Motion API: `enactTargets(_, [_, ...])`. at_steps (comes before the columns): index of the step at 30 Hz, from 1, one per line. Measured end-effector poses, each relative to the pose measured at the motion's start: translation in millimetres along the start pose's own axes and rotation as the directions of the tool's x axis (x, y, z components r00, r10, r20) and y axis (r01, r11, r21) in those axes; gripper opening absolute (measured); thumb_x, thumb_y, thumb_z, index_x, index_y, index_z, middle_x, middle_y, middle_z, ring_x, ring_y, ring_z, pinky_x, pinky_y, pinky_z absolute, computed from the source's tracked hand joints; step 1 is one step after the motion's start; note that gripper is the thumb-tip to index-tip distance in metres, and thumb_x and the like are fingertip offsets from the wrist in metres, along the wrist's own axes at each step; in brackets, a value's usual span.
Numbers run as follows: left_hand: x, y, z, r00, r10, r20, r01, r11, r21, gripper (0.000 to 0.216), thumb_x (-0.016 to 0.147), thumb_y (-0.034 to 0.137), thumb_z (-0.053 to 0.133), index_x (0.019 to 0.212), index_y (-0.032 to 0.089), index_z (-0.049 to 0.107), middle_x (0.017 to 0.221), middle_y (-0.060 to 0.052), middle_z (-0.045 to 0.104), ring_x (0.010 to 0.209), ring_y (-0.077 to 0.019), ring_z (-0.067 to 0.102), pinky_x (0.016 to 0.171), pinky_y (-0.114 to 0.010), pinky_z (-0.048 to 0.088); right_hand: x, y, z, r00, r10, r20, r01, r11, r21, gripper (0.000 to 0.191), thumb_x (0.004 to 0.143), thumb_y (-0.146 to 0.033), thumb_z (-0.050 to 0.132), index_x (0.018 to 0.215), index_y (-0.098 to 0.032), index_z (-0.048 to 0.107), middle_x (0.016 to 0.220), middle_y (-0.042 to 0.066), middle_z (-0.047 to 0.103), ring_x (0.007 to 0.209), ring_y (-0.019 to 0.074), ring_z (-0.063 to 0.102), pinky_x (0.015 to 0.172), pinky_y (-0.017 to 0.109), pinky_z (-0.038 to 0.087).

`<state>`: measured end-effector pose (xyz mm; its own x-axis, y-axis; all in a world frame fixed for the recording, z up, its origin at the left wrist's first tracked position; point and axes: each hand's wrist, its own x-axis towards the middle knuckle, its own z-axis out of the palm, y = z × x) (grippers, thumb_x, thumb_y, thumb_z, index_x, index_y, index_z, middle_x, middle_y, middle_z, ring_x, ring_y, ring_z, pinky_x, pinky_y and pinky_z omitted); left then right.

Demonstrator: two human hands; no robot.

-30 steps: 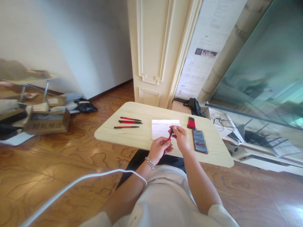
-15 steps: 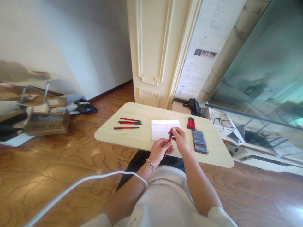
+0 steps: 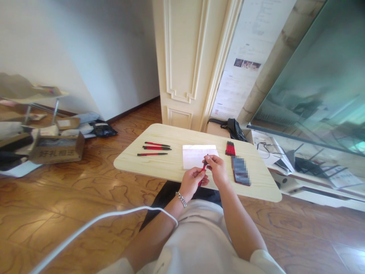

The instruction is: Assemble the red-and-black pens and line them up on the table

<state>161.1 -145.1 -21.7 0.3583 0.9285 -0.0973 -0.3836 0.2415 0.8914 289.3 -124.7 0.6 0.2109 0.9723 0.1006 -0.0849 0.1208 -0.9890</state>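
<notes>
Fingers [image 3: 211, 158] around 1 pen [image 3: 203, 167] — partly hidden

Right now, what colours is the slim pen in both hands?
The slim pen is red and black; head view.

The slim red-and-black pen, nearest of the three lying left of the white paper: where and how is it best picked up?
Probably by the red middle of the slim red-and-black pen, pinched from above with thumb and finger on its long sides. It lies flat, roughly crosswise to the person, and a gap separates it from the two similar pens beyond.
</notes>
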Motion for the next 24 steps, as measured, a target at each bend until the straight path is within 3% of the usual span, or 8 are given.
enactTargets(6, [-0.7,-1.0,-0.2,1.0,0.009,-0.004,-0.009,1.0,0.014,0.037,0.067,0.043,0.075,0.085,0.013,0.061,0.07,-0.005,0.068,0.061,-0.0176,0.067,0.06,-0.032,0.056,-1.3,-1.9,-0.3,1.0,-0.005,0.021,0.005,1.0,0.005,0.034,0.076,-0.05,0.061,0.092,-0.02,0.068,0.082,0.005,0.069,0.072,0.0155,0.06,0.06,0.026,0.043])
enactTargets(10, [-0.1,-3.8,-1.3,0.999,0.028,-0.016,-0.027,0.998,0.063,0.032,0.069,0.041,0.073,0.081,0.014,0.062,0.064,-0.004,0.067,0.056,-0.016,0.065,0.058,-0.031,0.055,-1.5,-1.4,0.2,0.999,-0.033,-0.038,0.03,0.996,-0.08,0.03,0.073,-0.048,0.065,0.08,-0.019,0.068,0.076,0.005,0.069,0.067,0.0149,0.059,0.061,0.026,0.042])
enactTargets(13, [0.4,-4.3,-2.3,0.999,0.039,-0.005,-0.038,0.995,0.089,0.032,0.069,0.041,0.073,0.081,0.014,0.062,0.063,-0.004,0.067,0.056,-0.016,0.065,0.059,-0.031,0.055,-2.0,-0.5,0.2,0.999,-0.027,-0.047,0.023,0.996,-0.081,0.031,0.073,-0.049,0.065,0.081,-0.019,0.068,0.077,0.005,0.069,0.067,0.0151,0.06,0.059,0.026,0.042])
enactTargets(19, [1.4,12.3,-2.1,0.979,0.201,-0.028,-0.201,0.979,-0.024,0.039,0.075,0.045,0.068,0.099,0.016,0.056,0.091,-0.011,0.071,0.085,-0.021,0.069,0.078,-0.036,0.054,-17.0,3.9,-3.9,1.0,0.003,-0.002,-0.003,0.999,-0.041,0.042,0.08,-0.057,0.055,0.1,-0.021,0.066,0.091,0.007,0.068,0.077,0.0176,0.062,0.059,0.027,0.046])
enactTargets(24, [0.5,21.5,1.5,0.949,0.29,-0.121,-0.304,0.945,-0.119,0.037,0.077,0.045,0.067,0.096,0.017,0.053,0.108,-0.013,0.068,0.102,-0.0227,0.064,0.086,-0.039,0.051,-38.4,15.9,3.3,1.0,-0.007,0.026,0.005,0.998,0.068,0.028,0.077,-0.045,0.065,0.091,-0.021,0.063,0.071,0.001,0.06,0.058,0.0114,0.052,0.053,0.025,0.042])
